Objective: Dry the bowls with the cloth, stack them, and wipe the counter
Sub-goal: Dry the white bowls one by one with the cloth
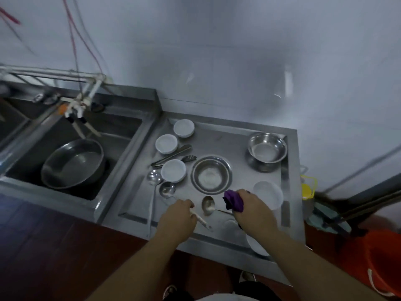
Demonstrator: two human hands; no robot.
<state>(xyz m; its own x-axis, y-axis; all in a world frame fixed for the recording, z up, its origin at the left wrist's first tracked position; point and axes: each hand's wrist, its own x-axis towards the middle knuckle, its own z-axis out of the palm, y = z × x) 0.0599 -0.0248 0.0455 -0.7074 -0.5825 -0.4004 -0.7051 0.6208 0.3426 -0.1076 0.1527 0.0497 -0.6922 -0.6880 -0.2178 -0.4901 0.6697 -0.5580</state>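
Note:
My right hand (pixel 251 211) grips a bunched purple cloth (pixel 233 200) just above the steel counter (pixel 240 140). My left hand (pixel 180 216) holds a thin pale utensil (pixel 200 219) by its handle near the counter's front. Three small white bowls (pixel 173 173) (pixel 166 144) (pixel 184 128) stand on the left part. A steel bowl (pixel 211 174) sits in the middle and another steel bowl (pixel 267 147) at the back right. A larger white bowl (pixel 269 194) lies right of my right hand. Another white dish (pixel 257 246) shows under my right forearm.
Tongs (pixel 173 155), two ladles (pixel 154 177) (pixel 167 189) and a spoon (pixel 208 205) lie among the bowls. A sink (pixel 121 140) on the left holds a large steel basin (pixel 73 164) under a tap (pixel 76 111). An orange bucket (pixel 382 259) stands on the floor at right.

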